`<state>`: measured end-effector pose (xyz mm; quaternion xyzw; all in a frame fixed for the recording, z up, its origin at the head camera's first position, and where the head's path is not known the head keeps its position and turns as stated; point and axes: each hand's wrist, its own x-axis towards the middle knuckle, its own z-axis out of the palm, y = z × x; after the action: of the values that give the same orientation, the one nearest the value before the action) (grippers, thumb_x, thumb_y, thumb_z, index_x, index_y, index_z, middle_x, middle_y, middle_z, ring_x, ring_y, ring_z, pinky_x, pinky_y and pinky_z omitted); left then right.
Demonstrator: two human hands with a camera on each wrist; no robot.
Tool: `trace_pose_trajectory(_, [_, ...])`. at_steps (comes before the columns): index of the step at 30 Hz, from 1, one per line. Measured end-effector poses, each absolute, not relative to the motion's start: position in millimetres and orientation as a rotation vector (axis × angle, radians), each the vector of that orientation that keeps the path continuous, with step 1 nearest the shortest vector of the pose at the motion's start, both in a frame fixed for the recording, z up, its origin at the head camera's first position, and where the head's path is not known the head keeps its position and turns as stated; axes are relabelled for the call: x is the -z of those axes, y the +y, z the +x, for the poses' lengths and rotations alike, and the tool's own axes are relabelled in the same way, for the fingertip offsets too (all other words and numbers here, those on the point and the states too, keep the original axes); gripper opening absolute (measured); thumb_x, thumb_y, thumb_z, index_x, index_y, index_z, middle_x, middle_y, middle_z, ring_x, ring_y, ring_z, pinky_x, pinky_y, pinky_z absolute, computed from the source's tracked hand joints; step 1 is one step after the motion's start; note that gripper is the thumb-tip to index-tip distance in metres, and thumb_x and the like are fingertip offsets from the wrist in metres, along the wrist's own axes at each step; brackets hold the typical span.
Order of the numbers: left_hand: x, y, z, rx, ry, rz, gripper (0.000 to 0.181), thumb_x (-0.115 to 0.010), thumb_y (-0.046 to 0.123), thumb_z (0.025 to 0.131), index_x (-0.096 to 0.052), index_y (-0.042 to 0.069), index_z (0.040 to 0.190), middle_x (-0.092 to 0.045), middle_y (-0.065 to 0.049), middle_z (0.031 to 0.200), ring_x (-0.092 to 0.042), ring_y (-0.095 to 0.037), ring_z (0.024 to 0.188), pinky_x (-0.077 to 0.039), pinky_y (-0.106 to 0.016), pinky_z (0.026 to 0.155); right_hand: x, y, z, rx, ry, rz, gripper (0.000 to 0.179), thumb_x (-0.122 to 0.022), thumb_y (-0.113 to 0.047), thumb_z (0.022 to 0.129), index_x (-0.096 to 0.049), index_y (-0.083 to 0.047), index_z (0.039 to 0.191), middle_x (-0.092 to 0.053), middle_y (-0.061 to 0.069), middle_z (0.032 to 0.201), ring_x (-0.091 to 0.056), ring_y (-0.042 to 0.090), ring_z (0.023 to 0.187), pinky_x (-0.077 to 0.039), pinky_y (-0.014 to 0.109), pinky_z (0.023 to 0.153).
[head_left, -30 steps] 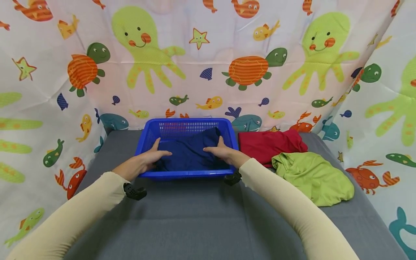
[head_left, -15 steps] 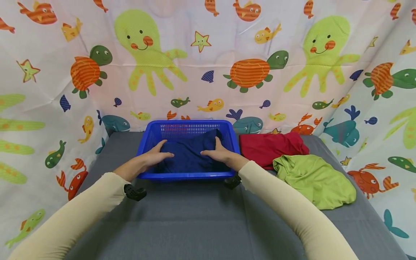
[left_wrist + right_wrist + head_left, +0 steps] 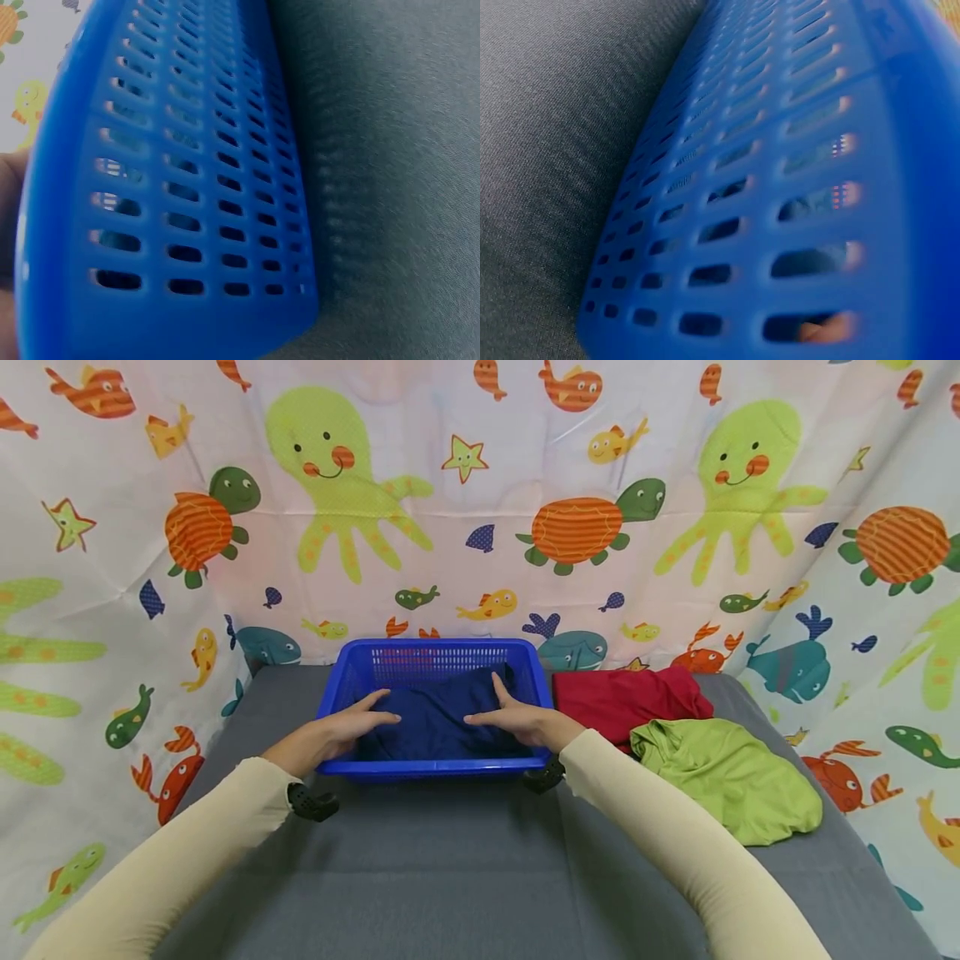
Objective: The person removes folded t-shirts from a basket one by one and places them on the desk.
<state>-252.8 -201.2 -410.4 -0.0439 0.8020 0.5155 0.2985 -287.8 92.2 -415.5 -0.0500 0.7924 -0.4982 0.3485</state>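
A dark blue cloth (image 3: 435, 714) lies spread inside a blue plastic basket (image 3: 435, 767) in the head view. My left hand (image 3: 347, 727) reaches over the basket's front left corner, thumb and a finger stretched over the cloth's left side. Over the right side is my right hand (image 3: 521, 718), its thumb pointing inward and a finger pointing up. The lower fingers of both hands are hidden, so contact with the cloth is unclear. Both wrist views mostly show the basket's slotted wall (image 3: 187, 187); through a slot in the right wrist view a fingertip (image 3: 826, 328) appears.
Right of the basket lie a folded red cloth (image 3: 622, 697) and a crumpled lime-green cloth (image 3: 727, 777). All rest on a grey-covered table (image 3: 420, 868). A curtain (image 3: 480, 510) printed with sea animals encloses the back and sides.
The head view has shifted slightly. My right hand has eased a little to the right, and the cloth's raised right corner sits slightly lower. My left hand has hardly moved.
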Motion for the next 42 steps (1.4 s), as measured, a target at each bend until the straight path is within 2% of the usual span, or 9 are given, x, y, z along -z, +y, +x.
trace_pose_trajectory(4, [414.2,-203.4,-255.7,-1.366,2.097,-0.14,0.078,-0.052,0.034,0.104,-0.004,0.027,0.165,0.017,-0.016,0.17,0.016,-0.044,0.156,0.002,-0.072,0.121,415.9,93.5,-288.1,1.226,2.04,-0.177,0.105,-0.069,-0.039,0.093,0.011,-0.04,0.161,0.013,0.006,0.172,0.005,0.036,0.158,-0.001,0.065,0.125])
trace_pose_trajectory(10, [421.0,-202.4,-257.8,-1.322,2.088,-0.128,0.068,-0.054,0.035,0.103,-0.024,0.022,0.162,0.004,-0.015,0.172,0.004,-0.043,0.157,0.0,-0.068,0.123,419.7,93.9,-288.1,1.207,2.042,-0.168,0.097,-0.07,-0.041,0.092,-0.005,-0.036,0.164,0.0,0.009,0.172,-0.007,0.039,0.157,-0.008,0.064,0.125])
trace_pose_trajectory(12, [422.2,-202.8,-258.1,-1.335,2.071,-0.116,0.067,-0.054,0.035,0.103,-0.025,0.019,0.162,0.002,-0.016,0.172,0.002,-0.044,0.157,-0.001,-0.068,0.123,420.7,94.0,-288.2,1.228,2.043,-0.154,0.095,-0.071,-0.04,0.092,-0.009,-0.034,0.164,-0.001,0.009,0.172,-0.01,0.039,0.156,-0.01,0.063,0.126])
trace_pose_trajectory(15, [422.8,-203.9,-258.1,-1.363,2.049,-0.112,0.068,-0.056,0.032,0.103,-0.024,0.02,0.162,0.004,-0.016,0.171,0.002,-0.043,0.157,-0.001,-0.068,0.123,421.2,93.7,-287.9,1.266,2.022,-0.147,0.094,-0.072,-0.036,0.092,-0.011,-0.034,0.163,0.0,0.008,0.172,-0.009,0.038,0.157,-0.008,0.063,0.126])
trace_pose_trajectory(19, [421.4,-204.9,-257.3,-1.384,2.04,-0.093,0.073,-0.058,0.026,0.103,-0.019,0.023,0.164,0.007,-0.017,0.171,0.003,-0.042,0.157,-0.003,-0.066,0.124,421.3,93.0,-287.9,1.297,1.993,-0.153,0.098,-0.073,-0.033,0.092,-0.005,-0.038,0.163,0.008,0.005,0.172,-0.001,0.036,0.159,-0.003,0.065,0.125])
trace_pose_trajectory(23, [419.9,-205.7,-256.9,-1.417,2.028,-0.072,0.077,-0.06,0.02,0.101,-0.016,0.023,0.164,0.004,-0.018,0.171,-0.006,-0.041,0.157,-0.008,-0.061,0.126,419.7,92.1,-288.7,1.31,1.988,-0.148,0.102,-0.073,-0.033,0.092,0.0,-0.042,0.162,0.013,0.002,0.172,0.002,0.035,0.159,0.001,0.068,0.123])
trace_pose_trajectory(29, [417.7,-207.5,-256.9,-1.466,2.023,-0.074,0.08,-0.064,0.018,0.099,-0.018,0.028,0.163,-0.007,-0.018,0.17,-0.02,-0.041,0.153,-0.013,-0.062,0.126,416.2,91.6,-290.4,1.311,2.008,-0.146,0.096,-0.073,-0.03,0.093,-0.007,-0.043,0.162,0.008,0.003,0.172,-0.002,0.034,0.159,-0.002,0.066,0.125])
trace_pose_trajectory(38, [417.7,-206.4,-257.5,-1.498,2.018,-0.099,0.079,-0.064,0.018,0.099,-0.019,0.029,0.163,-0.007,-0.017,0.171,-0.018,-0.041,0.154,-0.01,-0.063,0.125,415.5,93.3,-288.8,1.31,2.039,-0.16,0.087,-0.071,-0.024,0.095,-0.018,-0.037,0.162,0.0,0.006,0.172,-0.005,0.033,0.159,-0.005,0.064,0.125])
trace_pose_trajectory(42, [417.1,-206.7,-256.5,-1.5,2.038,-0.099,0.079,-0.065,0.017,0.099,-0.021,0.028,0.163,0.001,-0.016,0.172,-0.012,-0.042,0.156,-0.008,-0.064,0.125,417.6,93.8,-288.8,1.323,2.061,-0.169,0.083,-0.07,-0.021,0.096,-0.022,-0.036,0.162,-0.003,0.007,0.172,-0.007,0.033,0.159,-0.007,0.065,0.125])
